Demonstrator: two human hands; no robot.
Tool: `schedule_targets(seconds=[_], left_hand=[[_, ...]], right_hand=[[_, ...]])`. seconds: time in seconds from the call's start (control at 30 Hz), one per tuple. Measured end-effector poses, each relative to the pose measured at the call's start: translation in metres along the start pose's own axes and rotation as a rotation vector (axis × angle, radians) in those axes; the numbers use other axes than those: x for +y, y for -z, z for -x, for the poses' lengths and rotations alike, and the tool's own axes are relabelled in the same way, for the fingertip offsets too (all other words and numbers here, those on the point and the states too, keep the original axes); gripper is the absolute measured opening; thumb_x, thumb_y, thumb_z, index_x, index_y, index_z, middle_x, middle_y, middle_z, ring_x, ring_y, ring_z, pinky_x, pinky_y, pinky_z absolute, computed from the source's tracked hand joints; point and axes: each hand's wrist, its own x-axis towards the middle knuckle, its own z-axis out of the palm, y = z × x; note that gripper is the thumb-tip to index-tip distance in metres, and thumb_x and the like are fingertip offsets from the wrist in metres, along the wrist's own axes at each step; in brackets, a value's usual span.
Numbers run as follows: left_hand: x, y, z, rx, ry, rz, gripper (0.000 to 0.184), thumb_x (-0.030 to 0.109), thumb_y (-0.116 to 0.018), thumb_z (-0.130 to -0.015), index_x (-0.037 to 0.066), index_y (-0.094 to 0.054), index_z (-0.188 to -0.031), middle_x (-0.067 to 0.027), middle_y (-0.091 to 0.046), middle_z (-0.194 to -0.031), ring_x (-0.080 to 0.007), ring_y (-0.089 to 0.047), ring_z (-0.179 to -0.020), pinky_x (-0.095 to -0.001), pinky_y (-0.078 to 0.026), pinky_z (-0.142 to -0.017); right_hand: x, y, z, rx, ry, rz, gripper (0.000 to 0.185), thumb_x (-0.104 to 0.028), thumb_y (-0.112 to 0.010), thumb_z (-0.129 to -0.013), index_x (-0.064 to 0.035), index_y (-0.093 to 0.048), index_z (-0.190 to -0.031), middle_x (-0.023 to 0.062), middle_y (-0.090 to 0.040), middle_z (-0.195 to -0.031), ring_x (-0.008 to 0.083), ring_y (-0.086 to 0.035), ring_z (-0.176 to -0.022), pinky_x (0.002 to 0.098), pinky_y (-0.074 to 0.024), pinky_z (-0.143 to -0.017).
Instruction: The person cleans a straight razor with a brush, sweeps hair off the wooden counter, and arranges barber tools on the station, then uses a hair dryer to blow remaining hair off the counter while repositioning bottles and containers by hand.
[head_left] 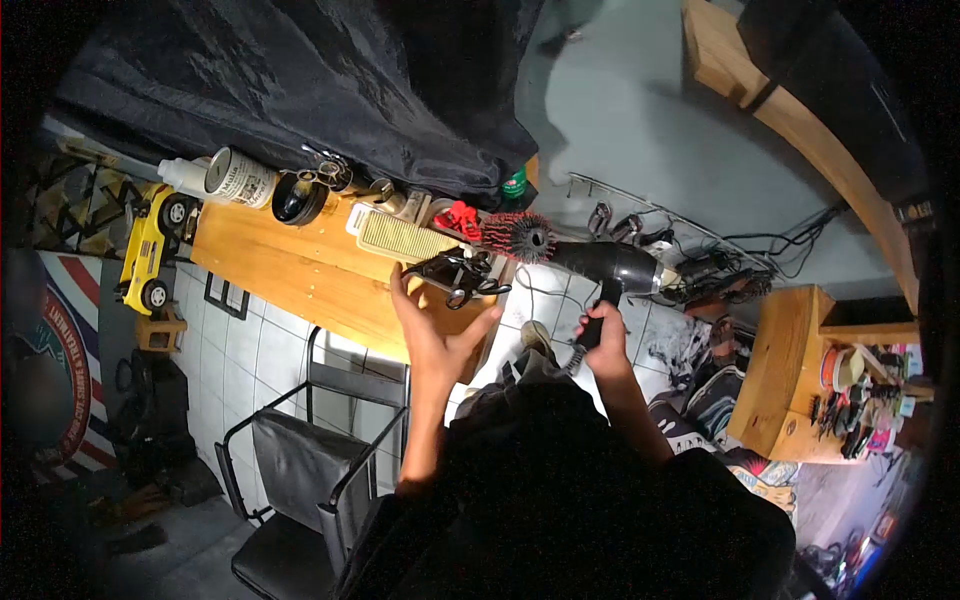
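My right hand [606, 340] is wrapped round the handle of a black hair dryer [600, 260], whose barrel points left. Just off its front end is a round brush [517, 237] with red and black bristles. Thumb and fingers spread, my left hand [438, 335] is at the edge of the wooden table [290, 255]. Black scissors or clips [462, 277] are right by its fingers; contact is hard to make out. Behind them lies a cream comb [405, 238], with a red clip [460, 220] to its right.
A white labelled tub [240, 178], a black jar [298, 198] and a yellow toy car [146, 250] line the table's far left. A black chair [310, 450] stands at lower left. Cables [790, 240] hang by the wall. A wooden cabinet [785, 370] is on the right.
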Motion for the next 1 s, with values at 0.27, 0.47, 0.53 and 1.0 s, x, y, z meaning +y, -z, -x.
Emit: schedule_targets(seconds=[0.27, 0.47, 0.53, 1.0], left_hand=[[-0.009, -0.031, -0.014, 0.135, -0.094, 0.232, 0.09, 0.011, -0.085, -0.063, -0.006, -0.026, -0.129, -0.0155, -0.048, -0.113, -0.0206, -0.05, -0.101, -0.0328, -0.044, -0.088], [-0.008, -0.01, -0.006, 0.215, -0.21, 0.355, 0.068, 0.007, -0.081, -0.067, -0.002, -0.038, -0.12, -0.0113, -0.049, -0.109, -0.0181, -0.049, -0.096, -0.0302, -0.043, -0.086], [-0.006, 0.006, -0.001, 0.297, -0.201, 0.227, 0.069, 0.007, -0.08, -0.07, -0.001, -0.035, -0.123, -0.0123, -0.048, -0.114, -0.019, -0.049, -0.102, -0.0307, -0.041, -0.091], [-0.019, 0.059, 0.002, 0.509, -0.128, 0.335, 0.082, 0.007, -0.083, -0.066, -0.004, -0.03, -0.129, -0.0155, -0.044, -0.122, -0.0214, -0.046, -0.112, -0.0318, -0.039, -0.097]], right_hand=[[-0.004, 0.064, 0.08, -0.462, 0.833, 0.588, 0.011, -0.001, -0.051, -0.081, 0.0008, -0.053, -0.093, 0.0054, -0.052, -0.074, 0.0113, -0.05, -0.06, 0.0247, -0.0438, -0.056], [0.007, 0.082, 0.08, -0.247, 1.077, 1.213, 0.011, -0.007, -0.058, -0.08, -0.0024, -0.062, -0.09, 0.0084, -0.061, -0.087, 0.0204, -0.056, -0.081, 0.0334, -0.0398, -0.074], [0.001, 0.065, 0.097, -0.305, 0.992, 1.13, 0.031, -0.013, -0.068, -0.076, -0.003, -0.065, -0.105, 0.0143, -0.065, -0.108, 0.0299, -0.059, -0.103, 0.0411, -0.0409, -0.095], [-0.016, 0.068, 0.101, -0.671, 1.335, 1.435, 0.049, -0.016, -0.073, -0.074, -0.0062, -0.058, -0.12, 0.0115, -0.058, -0.122, 0.0268, -0.055, -0.114, 0.0403, -0.0387, -0.101]])
